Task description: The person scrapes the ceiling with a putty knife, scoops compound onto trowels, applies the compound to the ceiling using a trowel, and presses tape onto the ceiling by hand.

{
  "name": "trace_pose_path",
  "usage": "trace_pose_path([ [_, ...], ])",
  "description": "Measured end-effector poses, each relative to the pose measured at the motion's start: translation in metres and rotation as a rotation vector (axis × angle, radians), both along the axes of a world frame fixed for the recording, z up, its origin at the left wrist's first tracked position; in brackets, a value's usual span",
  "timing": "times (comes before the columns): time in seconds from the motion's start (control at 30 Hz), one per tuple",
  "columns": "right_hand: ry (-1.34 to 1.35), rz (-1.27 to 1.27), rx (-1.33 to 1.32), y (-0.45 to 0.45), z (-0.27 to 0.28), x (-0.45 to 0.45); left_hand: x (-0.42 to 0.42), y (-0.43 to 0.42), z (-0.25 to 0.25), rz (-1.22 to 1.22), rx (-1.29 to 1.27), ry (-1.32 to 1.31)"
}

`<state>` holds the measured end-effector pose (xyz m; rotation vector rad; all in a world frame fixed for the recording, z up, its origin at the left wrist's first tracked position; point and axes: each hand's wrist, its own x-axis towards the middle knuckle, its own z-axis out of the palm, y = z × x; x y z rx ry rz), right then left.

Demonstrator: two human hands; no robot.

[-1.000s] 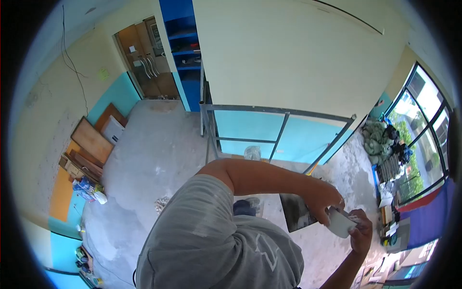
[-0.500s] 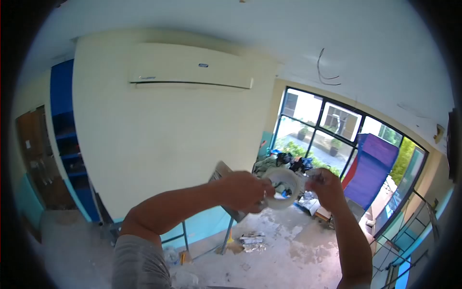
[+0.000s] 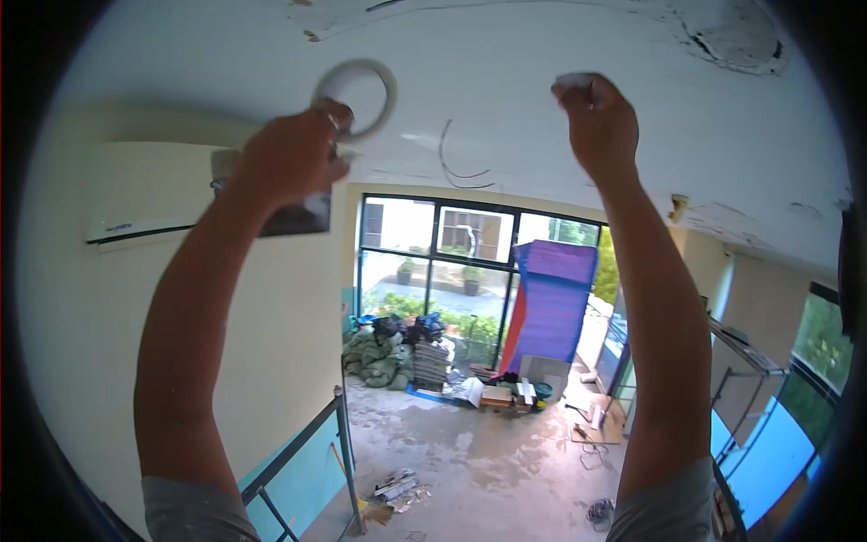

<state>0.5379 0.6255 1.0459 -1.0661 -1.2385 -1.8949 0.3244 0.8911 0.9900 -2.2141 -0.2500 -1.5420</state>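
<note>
My left hand [image 3: 293,158] is raised towards the ceiling, its fingers closed on the rim of a roll of whitish tape [image 3: 390,98]. A flat, grey metal plate or blade [image 3: 305,217] shows behind the same hand; how it is held is hidden. Up on the right, level with the roll, my right hand [image 3: 607,122] is closed in a pinch on a small whitish piece [image 3: 573,80], which looks like the tape's end. Against the pale ceiling I cannot make out a strip between the two hands.
Wires hang from the ceiling [image 3: 465,176], which has a rough, cracked patch [image 3: 736,41]. An air conditioner [image 3: 144,194] is on the left wall. Below stand a metal frame [image 3: 341,443], sacks [image 3: 375,357], a purple-blue panel [image 3: 555,307] and debris on the floor [image 3: 397,488].
Both hands have risen from chest height towards the ceiling and moved farther apart, with the tape roll still in my left. The view has tilted up and turned right.
</note>
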Motion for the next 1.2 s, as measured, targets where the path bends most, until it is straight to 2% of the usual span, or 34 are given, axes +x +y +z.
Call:
trace_pose_path([
  [0.1, 0.104, -0.024, 0.051, -0.023, 0.033, -0.013, -0.003, 0.017, 0.031, -0.040, 0.054, -0.132],
  [0.17, 0.288, 0.003, 0.135, -0.036, 0.048, -0.030, -0.006, 0.032, 0.049, -0.070, 0.108, -0.219],
  [0.2, 0.288, 0.019, 0.153, -0.042, 0.057, -0.030, -0.009, 0.038, 0.056, -0.065, 0.076, -0.212],
  [0.43, 0.301, -0.311, 0.387, -0.100, 0.084, -0.012, -0.012, 0.096, 0.080, 0.013, -0.016, -0.227],
  [0.7, 0.384, -0.375, 0.505, -0.140, 0.090, 0.003, -0.013, 0.131, 0.090, -0.007, -0.156, -0.236],
  [0.83, 0.203, -0.538, 0.511, -0.139, 0.100, 0.001, -0.008, 0.150, 0.101, -0.018, -0.157, -0.280],
  [0.93, 0.303, -0.522, 0.535, -0.141, 0.106, -0.003, -0.005, 0.144, 0.107, -0.019, -0.165, -0.299],
  [1.03, 0.198, -0.427, 0.548, -0.141, 0.112, 0.003, -0.005, 0.147, 0.114, -0.008, -0.176, -0.300],
  [1.2, 0.283, -0.419, 0.546, -0.128, 0.100, -0.015, 0.007, 0.163, 0.118, -0.036, -0.168, -0.355],
])
